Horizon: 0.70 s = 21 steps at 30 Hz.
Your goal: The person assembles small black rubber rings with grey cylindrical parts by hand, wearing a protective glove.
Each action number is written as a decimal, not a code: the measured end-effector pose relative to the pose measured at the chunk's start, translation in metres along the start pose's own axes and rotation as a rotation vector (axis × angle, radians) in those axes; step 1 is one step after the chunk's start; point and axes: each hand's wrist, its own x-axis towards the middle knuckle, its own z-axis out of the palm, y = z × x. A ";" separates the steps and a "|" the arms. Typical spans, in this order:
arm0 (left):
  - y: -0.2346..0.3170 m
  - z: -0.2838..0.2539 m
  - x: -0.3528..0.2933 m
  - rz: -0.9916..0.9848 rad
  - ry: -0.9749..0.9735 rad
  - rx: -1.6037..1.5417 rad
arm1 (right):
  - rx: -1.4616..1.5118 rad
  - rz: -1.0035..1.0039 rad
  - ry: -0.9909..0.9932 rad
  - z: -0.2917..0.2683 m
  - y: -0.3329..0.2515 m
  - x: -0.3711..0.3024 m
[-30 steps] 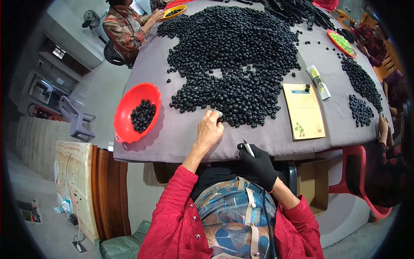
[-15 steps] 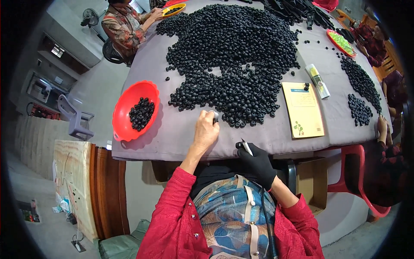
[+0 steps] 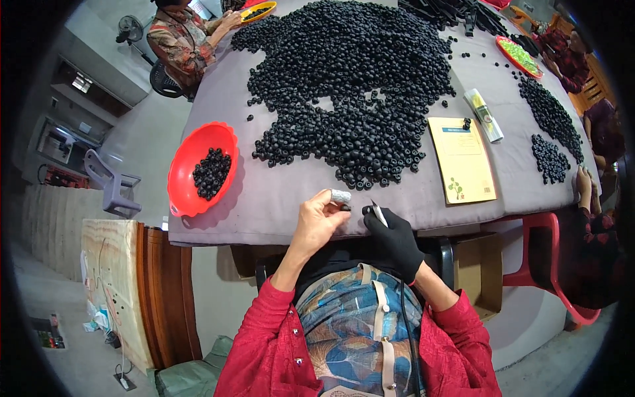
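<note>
My bare left hand (image 3: pixel 314 226) is over the table's near edge, a small black bead (image 3: pixel 345 208) pinched at its thumb tip. Its index finger wears a whitish finger wrap (image 3: pixel 340 196). Just to the right, my right hand (image 3: pixel 397 246) in a black glove grips a white pen-like tool (image 3: pixel 380 216) whose thin dark tip points up and away, toward the bead but apart from it. A dark cord (image 3: pixel 405 324) hangs below that hand. Beyond both hands spreads a large heap of black beads (image 3: pixel 350 73). A scalloped red bowl (image 3: pixel 180 178) at the left holds a small pile of them.
Right of the heap lie a yellow booklet (image 3: pixel 460 165) and a clear-and-yellow packet (image 3: pixel 485 116). Further right are smaller bead piles (image 3: pixel 550 159) and a red dish (image 3: pixel 519 55) of green bits. Other people sit at far left and right. A red chair (image 3: pixel 549 251) stands near the right edge.
My left hand has drawn back from the heap's near edge toward my right hand, bringing a bead. My right hand has barely moved, still gripping the pen-like tool. The view has shifted slightly.
</note>
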 end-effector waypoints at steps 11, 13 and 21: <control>0.023 0.016 -0.022 -0.014 -0.131 -0.307 | 0.383 0.119 -0.185 -0.001 -0.005 -0.005; 0.022 0.014 -0.023 -0.027 -0.142 -0.351 | 0.465 0.182 -0.209 0.000 -0.009 -0.008; 0.014 0.020 -0.029 -0.075 -0.103 -0.546 | 0.602 0.266 -0.266 0.004 -0.031 -0.020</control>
